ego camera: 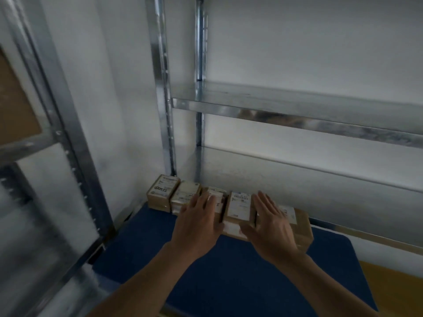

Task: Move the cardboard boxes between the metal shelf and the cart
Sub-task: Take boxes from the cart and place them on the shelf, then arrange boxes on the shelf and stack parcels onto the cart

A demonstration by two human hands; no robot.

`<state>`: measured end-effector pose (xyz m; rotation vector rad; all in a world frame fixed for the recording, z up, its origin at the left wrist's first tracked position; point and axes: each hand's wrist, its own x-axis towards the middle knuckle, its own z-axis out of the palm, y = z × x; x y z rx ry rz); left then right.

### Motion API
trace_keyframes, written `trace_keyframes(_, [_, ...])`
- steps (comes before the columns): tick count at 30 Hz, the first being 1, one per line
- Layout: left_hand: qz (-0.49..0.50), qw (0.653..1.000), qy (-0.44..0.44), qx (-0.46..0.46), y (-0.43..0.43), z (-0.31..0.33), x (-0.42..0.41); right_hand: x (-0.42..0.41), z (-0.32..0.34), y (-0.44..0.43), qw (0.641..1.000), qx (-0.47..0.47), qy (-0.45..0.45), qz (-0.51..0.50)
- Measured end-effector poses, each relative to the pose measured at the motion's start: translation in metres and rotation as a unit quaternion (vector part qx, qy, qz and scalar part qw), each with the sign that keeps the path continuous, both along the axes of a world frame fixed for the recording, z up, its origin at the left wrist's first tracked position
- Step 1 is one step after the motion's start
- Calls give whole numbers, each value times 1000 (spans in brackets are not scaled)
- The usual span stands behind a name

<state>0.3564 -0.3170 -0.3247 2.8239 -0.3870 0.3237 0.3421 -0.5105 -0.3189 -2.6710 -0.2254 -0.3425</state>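
Observation:
Several small cardboard boxes with white labels stand in a row along the far edge of the blue cart deck. My left hand and my right hand reach forward with straight fingers on either side of one labelled box. The left hand lies over the box to its left, the right hand over a wider box on the right. Two more boxes stand at the row's left end. The metal shelf spans above, with nothing on the visible level.
Shelf uprights rise just behind the boxes against a white wall. A second metal rack stands at the left with a brown carton on it. A yellow surface shows beyond the cart's right edge.

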Motion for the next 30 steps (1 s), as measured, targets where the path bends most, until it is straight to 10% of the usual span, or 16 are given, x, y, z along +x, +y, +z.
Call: trace_keyframes(30, [485, 864, -106, 78, 172, 145, -360, -169, 119, 256, 877, 37, -126, 461])
